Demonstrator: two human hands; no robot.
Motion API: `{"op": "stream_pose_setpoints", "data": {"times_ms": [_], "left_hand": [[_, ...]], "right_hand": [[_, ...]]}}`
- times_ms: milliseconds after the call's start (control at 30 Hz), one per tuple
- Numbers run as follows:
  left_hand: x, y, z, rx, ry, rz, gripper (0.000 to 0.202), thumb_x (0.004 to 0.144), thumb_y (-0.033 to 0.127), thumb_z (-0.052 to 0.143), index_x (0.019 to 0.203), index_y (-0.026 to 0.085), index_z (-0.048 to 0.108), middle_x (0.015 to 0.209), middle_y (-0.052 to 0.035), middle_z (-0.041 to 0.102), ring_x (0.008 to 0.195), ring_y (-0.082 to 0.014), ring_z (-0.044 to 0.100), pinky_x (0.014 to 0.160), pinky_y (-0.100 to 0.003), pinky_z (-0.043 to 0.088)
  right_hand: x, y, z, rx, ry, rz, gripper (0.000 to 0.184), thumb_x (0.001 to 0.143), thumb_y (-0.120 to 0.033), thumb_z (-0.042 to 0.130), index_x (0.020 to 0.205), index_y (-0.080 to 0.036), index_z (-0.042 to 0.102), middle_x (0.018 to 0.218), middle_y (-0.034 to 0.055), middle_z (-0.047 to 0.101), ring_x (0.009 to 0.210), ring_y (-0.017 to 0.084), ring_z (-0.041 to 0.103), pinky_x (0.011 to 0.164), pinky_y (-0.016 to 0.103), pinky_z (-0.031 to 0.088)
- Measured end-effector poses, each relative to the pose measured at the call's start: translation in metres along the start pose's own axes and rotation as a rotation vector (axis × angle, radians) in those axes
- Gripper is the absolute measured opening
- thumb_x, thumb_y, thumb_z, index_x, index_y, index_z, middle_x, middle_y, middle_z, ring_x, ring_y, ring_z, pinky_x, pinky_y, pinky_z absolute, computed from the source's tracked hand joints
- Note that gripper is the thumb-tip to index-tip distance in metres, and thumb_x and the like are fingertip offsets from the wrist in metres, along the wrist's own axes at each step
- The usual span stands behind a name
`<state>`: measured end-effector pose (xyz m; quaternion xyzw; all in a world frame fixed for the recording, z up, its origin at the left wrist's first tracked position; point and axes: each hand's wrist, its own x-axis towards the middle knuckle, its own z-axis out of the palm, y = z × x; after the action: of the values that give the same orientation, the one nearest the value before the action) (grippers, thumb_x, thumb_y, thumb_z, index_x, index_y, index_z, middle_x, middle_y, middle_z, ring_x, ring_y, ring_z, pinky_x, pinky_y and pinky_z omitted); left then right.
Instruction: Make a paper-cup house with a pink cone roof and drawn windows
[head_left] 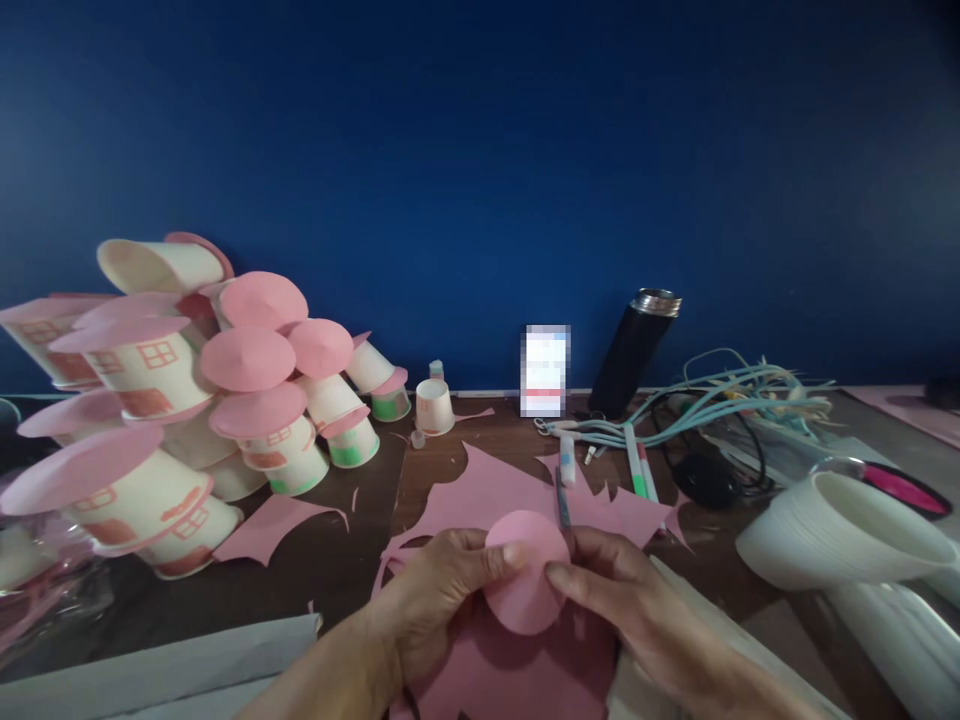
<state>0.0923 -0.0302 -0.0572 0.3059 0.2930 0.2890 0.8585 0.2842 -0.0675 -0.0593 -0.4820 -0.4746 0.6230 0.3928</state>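
Note:
A round pink paper disc (525, 600) is held up between my two hands, low in the middle of the view. My left hand (442, 590) pinches its left edge, thumb on top. On the right edge, the thumb and fingers of my right hand (619, 590) grip it too. Beneath and behind the hands lie pink paper scraps (480, 495) with curved cut-outs, and a larger pink sheet (517, 675). What looks like a pair of scissors (562, 500) lies partly on the scraps, its handles hidden. A glue bottle or stick (568, 460) rests beside it.
Decorated paper cups (150, 370) with pink paper roofs are heaped on the left. One small cup (434, 407) stands at the back. Rightward are a black flask (634, 350), markers (636, 465), tangled cables (697, 400), a black mouse (705, 480) and stacked white cups (810, 535).

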Motion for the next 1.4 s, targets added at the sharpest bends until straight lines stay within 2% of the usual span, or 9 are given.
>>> {"op": "stream_pose_setpoints", "data": {"times_ms": [167,367,533,733,867,1033,1167,1267,1400], "left_hand": [[0.0003,0.0062,-0.0008,-0.118,0.052,-0.060,0.040,0.084,0.045,0.063,0.099,0.009,0.072,0.088,-0.0150,0.075,0.088,-0.0265,0.069,0.084,-0.035,0.050],[-0.0009,0.0042,-0.0010,-0.080,0.003,-0.006,0.025,0.080,0.028,0.070,0.091,0.006,0.073,0.081,-0.0147,0.075,0.078,-0.0237,0.069,0.079,-0.034,0.051],[0.0022,-0.0007,-0.0052,-0.039,0.084,0.012,0.017,0.069,0.019,0.080,0.078,0.007,0.073,0.070,-0.0102,0.073,0.065,-0.0175,0.066,0.069,-0.029,0.051],[0.0001,0.0025,-0.0046,0.002,0.080,-0.009,0.023,0.071,0.026,0.080,0.077,0.005,0.072,0.068,-0.0118,0.072,0.063,-0.0171,0.064,0.069,-0.030,0.050],[-0.0007,0.0040,-0.0070,0.015,0.048,0.024,0.026,0.077,0.032,0.075,0.077,0.006,0.072,0.070,-0.0107,0.071,0.067,-0.0163,0.063,0.071,-0.030,0.048],[0.0017,0.0055,-0.0083,0.064,0.123,0.015,0.028,0.067,0.033,0.083,0.068,0.011,0.065,0.063,-0.0043,0.065,0.057,-0.0117,0.056,0.059,-0.025,0.043],[0.0023,0.0073,-0.0080,0.164,0.208,0.026,0.034,0.059,0.034,0.087,0.066,0.013,0.062,0.060,-0.0012,0.061,0.054,-0.0099,0.052,0.055,-0.023,0.038],[0.0024,0.0079,-0.0087,0.238,0.225,0.040,0.038,0.060,0.042,0.085,0.067,0.012,0.062,0.060,-0.0005,0.058,0.054,-0.0095,0.049,0.053,-0.023,0.035],[0.0025,0.0081,-0.0078,0.283,0.221,0.041,0.041,0.063,0.048,0.082,0.066,0.012,0.062,0.057,0.0008,0.055,0.052,-0.0083,0.044,0.051,-0.023,0.031]], "right_hand": [[-0.0008,0.0014,-0.0030,0.031,0.001,-0.009,0.034,0.081,-0.046,0.070,0.085,-0.012,0.067,0.062,-0.0030,0.054,0.053,0.007,0.041,0.050,0.021,0.028],[-0.0007,-0.0012,-0.0021,0.049,-0.052,-0.001,0.032,0.081,-0.044,0.071,0.085,-0.013,0.065,0.066,-0.0021,0.054,0.057,0.008,0.043,0.053,0.021,0.030],[-0.0012,-0.0032,-0.0004,0.052,-0.083,0.018,0.033,0.079,-0.047,0.072,0.084,-0.015,0.065,0.071,-0.0002,0.057,0.065,0.013,0.051,0.062,0.026,0.040],[-0.0014,-0.0014,-0.0013,0.055,-0.064,0.021,0.034,0.079,-0.047,0.071,0.085,-0.014,0.065,0.071,0.0006,0.059,0.064,0.013,0.052,0.061,0.026,0.039],[-0.0012,-0.0009,-0.0025,0.054,-0.067,0.013,0.033,0.081,-0.045,0.071,0.087,-0.013,0.065,0.070,-0.0004,0.058,0.059,0.010,0.047,0.056,0.023,0.033],[-0.0001,-0.0025,-0.0031,0.032,-0.059,0.018,0.035,0.079,-0.046,0.072,0.086,-0.012,0.066,0.068,-0.0010,0.055,0.057,0.009,0.042,0.053,0.022,0.029],[0.0001,-0.0018,-0.0031,0.048,-0.065,0.025,0.034,0.079,-0.046,0.072,0.085,-0.013,0.065,0.070,-0.0001,0.058,0.060,0.010,0.048,0.057,0.023,0.036],[0.0000,-0.0009,-0.0037,0.052,-0.057,0.028,0.035,0.077,-0.048,0.073,0.084,-0.015,0.065,0.071,0.0008,0.060,0.065,0.014,0.054,0.062,0.026,0.043],[-0.0010,-0.0021,-0.0037,0.017,-0.040,0.035,0.037,0.076,-0.051,0.073,0.081,-0.015,0.065,0.069,0.0003,0.060,0.063,0.014,0.055,0.060,0.025,0.044]]}}
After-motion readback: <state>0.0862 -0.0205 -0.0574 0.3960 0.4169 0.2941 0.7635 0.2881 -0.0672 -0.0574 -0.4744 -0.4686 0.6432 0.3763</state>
